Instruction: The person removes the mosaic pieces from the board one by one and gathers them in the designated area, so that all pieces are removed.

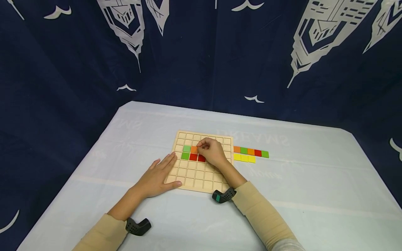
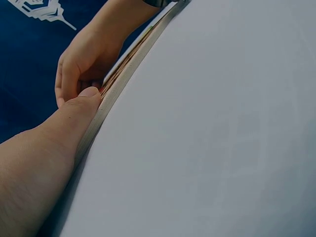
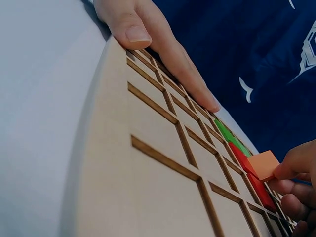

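A square wooden grid board [image 1: 191, 173] lies on the table. My left hand [image 1: 158, 177] rests along its left edge, fingers straight and thumb at the near left corner. Over the middle of the board, my right hand [image 1: 213, 152] pinches an orange square tile [image 3: 264, 165] between thumb and fingertips; in the right wrist view the tile is tilted over the grid. Beside it in the grid sit a light green tile [image 1: 186, 149], a green tile [image 1: 185, 156] and two red tiles [image 1: 193, 157], the right one partly under the right hand.
Right of the board, a row of orange, green and red tiles [image 1: 258, 153] lies on the white table [image 1: 301, 181]. A shorter row of yellow tiles [image 1: 244, 158] lies just nearer. A dark blue curtain [image 1: 194, 62] hangs behind the table.
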`<state>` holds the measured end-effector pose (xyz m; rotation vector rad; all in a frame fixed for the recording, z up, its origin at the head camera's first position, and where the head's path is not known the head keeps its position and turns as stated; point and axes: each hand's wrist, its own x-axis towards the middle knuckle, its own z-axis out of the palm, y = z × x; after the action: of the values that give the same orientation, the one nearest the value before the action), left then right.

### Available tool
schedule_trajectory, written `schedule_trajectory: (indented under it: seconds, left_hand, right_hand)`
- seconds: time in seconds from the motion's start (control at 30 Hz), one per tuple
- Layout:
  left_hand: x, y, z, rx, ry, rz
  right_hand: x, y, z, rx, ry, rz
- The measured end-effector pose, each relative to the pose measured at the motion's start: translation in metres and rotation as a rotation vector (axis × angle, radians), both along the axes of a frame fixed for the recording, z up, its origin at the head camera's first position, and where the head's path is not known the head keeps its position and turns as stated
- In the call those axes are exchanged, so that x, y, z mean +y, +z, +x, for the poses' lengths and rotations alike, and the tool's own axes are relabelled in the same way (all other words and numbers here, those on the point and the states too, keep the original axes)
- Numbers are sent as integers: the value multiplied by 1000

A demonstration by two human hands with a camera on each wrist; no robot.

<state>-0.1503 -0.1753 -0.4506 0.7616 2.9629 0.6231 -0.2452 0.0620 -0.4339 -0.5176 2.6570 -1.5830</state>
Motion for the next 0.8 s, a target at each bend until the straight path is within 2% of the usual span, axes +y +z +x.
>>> schedule_trajectory:
  seconds: [0.43, 0.8]
  left_hand:
    - [1, 1, 1, 3, 0, 2]
    - [0, 1, 1, 5, -4, -3]
  right_hand:
    - [10, 10, 6, -46, -36, -33]
    - [31, 14, 11, -34, -55, -34]
